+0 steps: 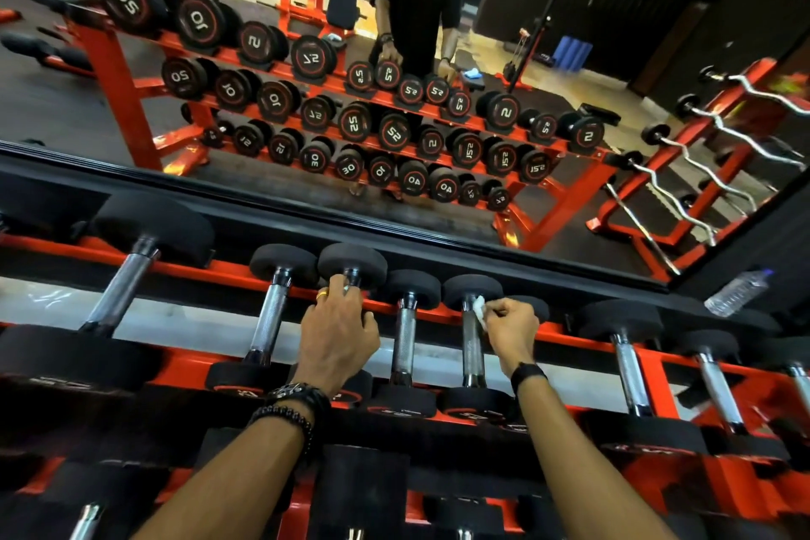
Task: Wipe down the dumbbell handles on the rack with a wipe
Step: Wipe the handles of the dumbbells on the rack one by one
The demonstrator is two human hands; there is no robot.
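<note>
Two hands are working at the top shelf of a red rack (583, 340), well apart from each other. The right hand (510, 331) is pinching a small white wipe (480, 311) and pressing it against the far end of a steel handle (472, 346), just below the far black head of that dumbbell (471, 292). This handle is running near to far, so the coming stroke is probably a pull along it toward the near head; the right hand is touching it through the wipe and is clearly the nearer one. The left hand (337, 331) is curling round the handle of another dumbbell (353, 265) two places to the left, seemingly bracing. One more handle (403, 342) is lying between them, and others are lining up to the right and left. Beyond the rack, a wall mirror (438, 70) is reflecting the gym, and a plastic bottle (736, 294) is resting at far right.
</note>
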